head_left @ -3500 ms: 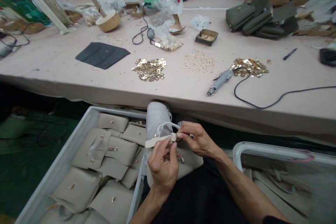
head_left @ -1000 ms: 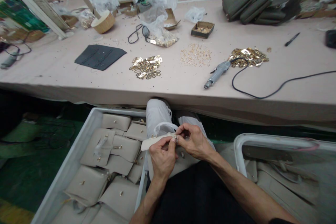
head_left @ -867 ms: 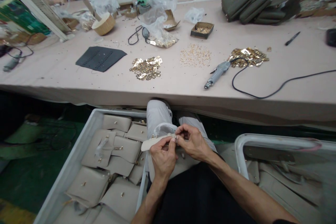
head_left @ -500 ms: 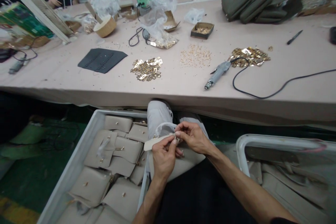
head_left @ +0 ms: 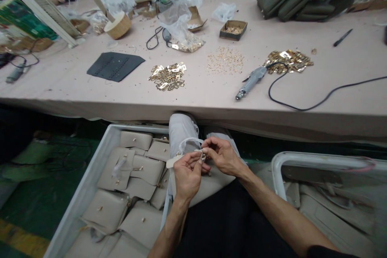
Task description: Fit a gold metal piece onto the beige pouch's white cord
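Over the person's lap (head_left: 182,130), at the pale flap (head_left: 173,162) of a beige leather-like bag (head_left: 212,186), a small shiny metal fitting (head_left: 203,156) is pinched by the fingertips of the left hand (head_left: 188,174) and right hand (head_left: 223,157), with more flap covered by the left hand than earlier.
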A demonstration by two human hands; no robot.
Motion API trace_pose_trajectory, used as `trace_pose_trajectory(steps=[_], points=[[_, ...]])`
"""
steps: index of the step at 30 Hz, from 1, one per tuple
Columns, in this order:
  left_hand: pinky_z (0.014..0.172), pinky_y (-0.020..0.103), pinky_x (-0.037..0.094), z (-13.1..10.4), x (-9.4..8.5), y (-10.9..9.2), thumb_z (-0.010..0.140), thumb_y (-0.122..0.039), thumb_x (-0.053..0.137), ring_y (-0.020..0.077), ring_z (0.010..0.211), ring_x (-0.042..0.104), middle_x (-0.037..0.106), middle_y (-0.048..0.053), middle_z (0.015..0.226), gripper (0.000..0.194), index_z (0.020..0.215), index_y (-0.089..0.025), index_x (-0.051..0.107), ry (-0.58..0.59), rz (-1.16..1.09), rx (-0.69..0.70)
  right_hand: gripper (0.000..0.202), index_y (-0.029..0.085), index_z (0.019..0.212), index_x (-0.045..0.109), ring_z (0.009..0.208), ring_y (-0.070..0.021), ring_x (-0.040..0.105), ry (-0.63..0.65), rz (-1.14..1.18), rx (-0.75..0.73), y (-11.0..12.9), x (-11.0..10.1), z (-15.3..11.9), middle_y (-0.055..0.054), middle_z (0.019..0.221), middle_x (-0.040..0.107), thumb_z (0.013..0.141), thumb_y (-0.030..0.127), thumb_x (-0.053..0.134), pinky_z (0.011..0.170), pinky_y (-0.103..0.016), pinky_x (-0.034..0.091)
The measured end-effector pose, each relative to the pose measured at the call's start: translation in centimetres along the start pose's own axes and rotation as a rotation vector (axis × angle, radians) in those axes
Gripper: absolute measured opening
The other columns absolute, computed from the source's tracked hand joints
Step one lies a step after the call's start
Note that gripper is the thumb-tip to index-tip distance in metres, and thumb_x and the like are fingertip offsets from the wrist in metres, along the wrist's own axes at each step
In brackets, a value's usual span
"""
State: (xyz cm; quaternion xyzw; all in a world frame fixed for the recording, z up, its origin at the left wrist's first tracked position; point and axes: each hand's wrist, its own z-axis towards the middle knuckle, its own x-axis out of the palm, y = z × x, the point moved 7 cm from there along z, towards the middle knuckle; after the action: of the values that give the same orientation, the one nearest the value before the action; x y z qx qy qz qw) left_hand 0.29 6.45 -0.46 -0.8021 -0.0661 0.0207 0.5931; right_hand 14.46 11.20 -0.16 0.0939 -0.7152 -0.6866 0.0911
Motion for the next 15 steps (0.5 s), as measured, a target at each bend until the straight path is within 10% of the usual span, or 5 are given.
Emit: trace_pose_trajectory(steps=[15], points=[[0.052, 0.025, 0.061, 0.8, 0.5, 0.0, 0.082, -0.024, 0.074, 0.0177, 0.055, 0.072, 0.079, 0.011, 0.081, 0.022, 0.099, -0.01, 0.07, 0.024, 0.034, 0.008, 0.012, 0.018, 0.095, 0.068, 0.073, -0.0164, 0.062, -0.034, -0.06, -0.011, -0.9, -0.3, 0.2, -0.003, 0.083, 0.066, 0.095, 0.03, 0.065, 0.068, -0.027, 0.051]])
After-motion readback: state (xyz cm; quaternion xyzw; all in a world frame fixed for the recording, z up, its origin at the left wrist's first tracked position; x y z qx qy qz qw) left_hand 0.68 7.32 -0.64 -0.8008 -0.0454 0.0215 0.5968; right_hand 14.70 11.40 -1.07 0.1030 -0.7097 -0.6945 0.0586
